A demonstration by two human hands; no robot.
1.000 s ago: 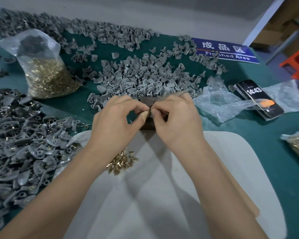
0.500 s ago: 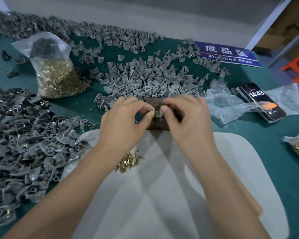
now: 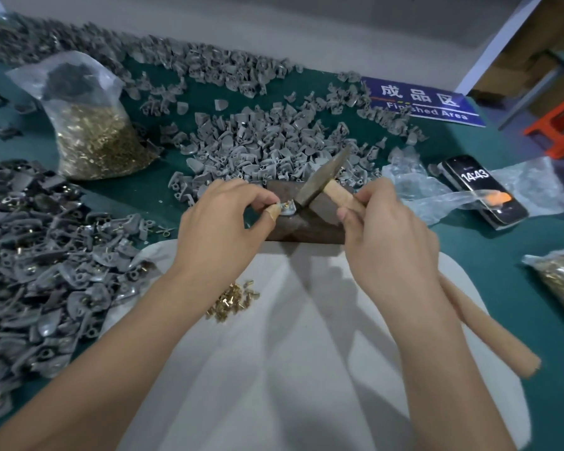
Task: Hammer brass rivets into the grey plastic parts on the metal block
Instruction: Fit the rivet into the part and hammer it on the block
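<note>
– Left hand (image 3: 220, 229)?
– Pinched a grey part (image 3: 287, 209) with a rivet (image 3: 286, 205) on the metal block (image 3: 319, 219).
– Right hand (image 3: 388, 242)?
– Gripped the hammer (image 3: 319, 180), head touching the part.

A small grey plastic part (image 3: 287, 210) with a brass rivet (image 3: 286, 206) lies on the dark metal block (image 3: 319, 222).

On the metal block (image 3: 310, 222), the left hand (image 3: 222, 229) pinches a grey part (image 3: 287, 209); the right hand (image 3: 388, 242) grips a hammer (image 3: 319, 180) over it.
</note>
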